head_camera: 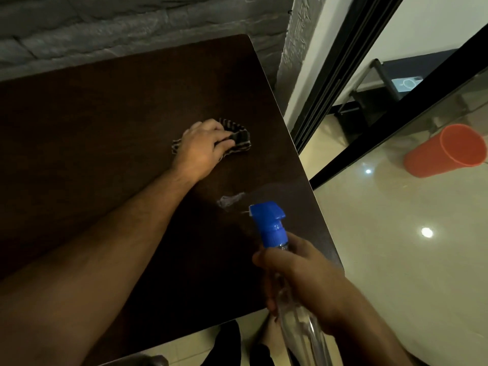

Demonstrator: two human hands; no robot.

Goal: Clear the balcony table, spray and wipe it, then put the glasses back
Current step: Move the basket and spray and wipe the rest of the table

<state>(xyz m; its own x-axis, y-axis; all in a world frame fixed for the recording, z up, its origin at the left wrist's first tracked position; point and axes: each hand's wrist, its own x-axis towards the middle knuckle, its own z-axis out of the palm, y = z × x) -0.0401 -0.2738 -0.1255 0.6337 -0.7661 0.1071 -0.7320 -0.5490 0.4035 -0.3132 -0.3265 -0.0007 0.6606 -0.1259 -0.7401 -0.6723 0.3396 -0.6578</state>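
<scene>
**Cloth down, bottle up**

The left hand [203,149] lies on the dark table [105,133], its fingers curled over a striped cloth [239,140] and pressing it flat to the wood. The cloth sticks out beyond the fingertips and a corner of it shows behind the wrist side of the hand.

The right hand [298,281] is nearer the table's front edge, wrapped round the neck of a clear spray bottle [293,313]. The bottle's blue trigger head [269,223] rises above the knuckles and its nozzle points toward the left hand. Whether a finger sits on the trigger I cannot tell from here.

Just ahead of the nozzle, between the two hands, a small wet patch [231,200] shines on the tabletop.

Out past the right hand, off the table, an orange cup [446,151] stands on the glossy floor [396,260] beyond a black door frame [383,128]. Beyond the left hand, a grey brick wall [132,25] runs along the table's far edge.
</scene>
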